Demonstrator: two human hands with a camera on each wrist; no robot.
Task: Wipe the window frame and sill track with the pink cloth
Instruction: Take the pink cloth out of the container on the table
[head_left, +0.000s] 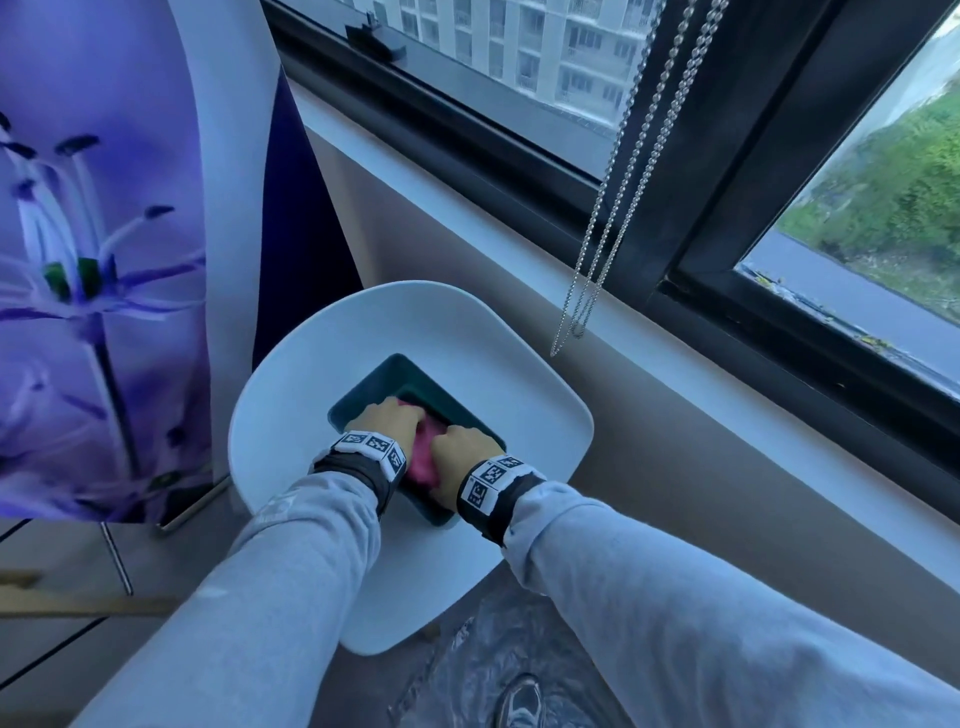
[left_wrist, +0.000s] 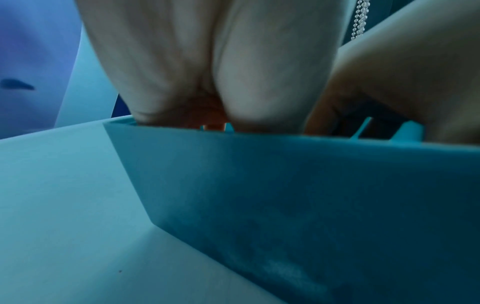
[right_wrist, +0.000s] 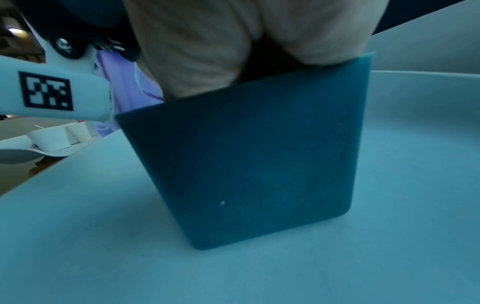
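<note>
The pink cloth (head_left: 423, 454) lies bunched inside a teal rectangular tub (head_left: 410, 376) that stands on a white chair seat (head_left: 493, 364). Both hands reach down into the tub. My left hand (head_left: 387, 418) grips the cloth's left side, and my right hand (head_left: 460, 447) grips its right side. The wrist views show only the palms, the left hand (left_wrist: 207, 72) and the right hand (right_wrist: 233, 41), dipping behind the tub's outer wall (left_wrist: 298, 195); the fingers are hidden inside. The dark window frame (head_left: 727, 156) and sill track (head_left: 805, 322) run along the upper right, beyond the pale sill (head_left: 519, 218).
A beaded blind chain (head_left: 602, 218) hangs over the sill, right of the chair. A purple flower-print panel (head_left: 93, 260) stands at the left. Clear plastic sheeting (head_left: 493, 665) and a shoe (head_left: 519, 701) show on the floor below.
</note>
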